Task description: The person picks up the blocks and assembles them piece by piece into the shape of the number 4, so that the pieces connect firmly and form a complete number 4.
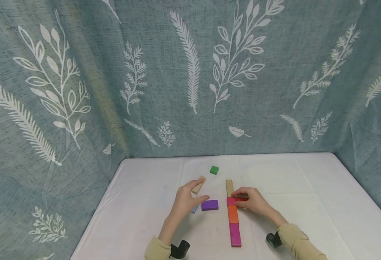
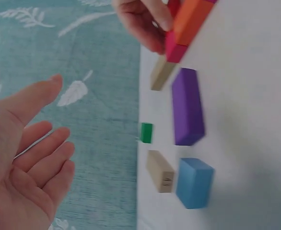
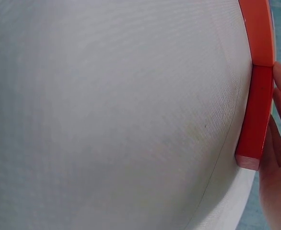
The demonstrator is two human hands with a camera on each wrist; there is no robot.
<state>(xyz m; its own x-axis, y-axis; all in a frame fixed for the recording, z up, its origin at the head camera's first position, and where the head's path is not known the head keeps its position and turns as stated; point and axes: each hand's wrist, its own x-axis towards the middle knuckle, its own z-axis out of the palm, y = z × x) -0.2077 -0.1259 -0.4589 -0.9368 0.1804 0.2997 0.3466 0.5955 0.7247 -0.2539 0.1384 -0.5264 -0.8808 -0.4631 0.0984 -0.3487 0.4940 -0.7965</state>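
Observation:
My right hand pinches a red block between thumb and fingers, at the right side of a row of blocks. The red block's end meets the row beside a pink block. Below the pink one lie an orange block and a magenta block; above it lies a plain wooden block. My left hand is held with thumb and fingers spread, nothing between them. It hovers over a blue block and a second wooden block, overlapping both in the head view.
A purple block lies between the left hand and the row. Farther back sits a small green block. A white cloth covers the table, and a leaf-patterned curtain hangs behind its far edge and at both sides.

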